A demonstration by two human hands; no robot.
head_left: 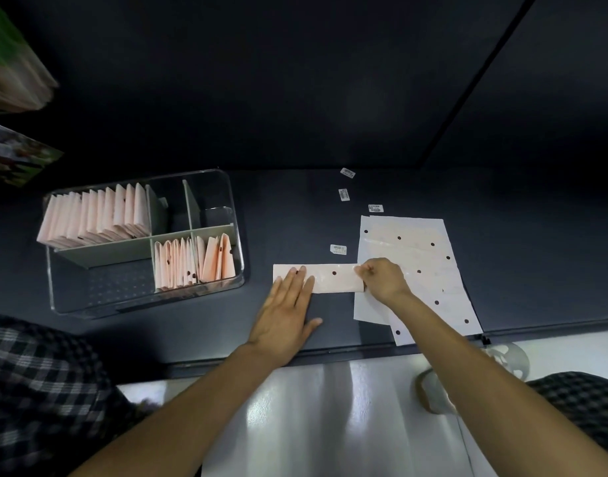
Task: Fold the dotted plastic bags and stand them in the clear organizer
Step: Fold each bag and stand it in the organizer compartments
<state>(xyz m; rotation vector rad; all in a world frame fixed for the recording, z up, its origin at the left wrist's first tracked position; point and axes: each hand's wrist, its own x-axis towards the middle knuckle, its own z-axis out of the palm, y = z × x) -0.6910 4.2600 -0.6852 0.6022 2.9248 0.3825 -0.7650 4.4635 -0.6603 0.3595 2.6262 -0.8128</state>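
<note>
Dotted plastic bag [330, 278], already folded into a long narrow pale pink strip, lies flat on the dark tabletop [295, 208] just beyond its near edge, and I am midway through folding it shorter. My left hand [284, 315] lies flat with straight fingers pressing the strip's left end down, while my right hand [381, 277] pinches the strip's right end with curled fingers and thumb. To do this well, I judge I should keep the left palm anchoring firmly, carry the pinched end over to the left, line up the edges squarely, then crease; thin plastic will likely slip or spring open otherwise. Just right of the strip, partly under my right hand, sits a stack of unfolded bags [416, 263], whitish sheets with dark dots. To the left, well apart, the clear organizer [239, 242] holds folded bags standing upright: a full row in its far-left compartment [96, 215] and more in its near-right compartment [192, 261]. Four small barcode stickers [344, 194] are scattered farther back. Beyond rises a dark wall [295, 80]; blurred stacked goods [13, 70] show at far left.
</note>
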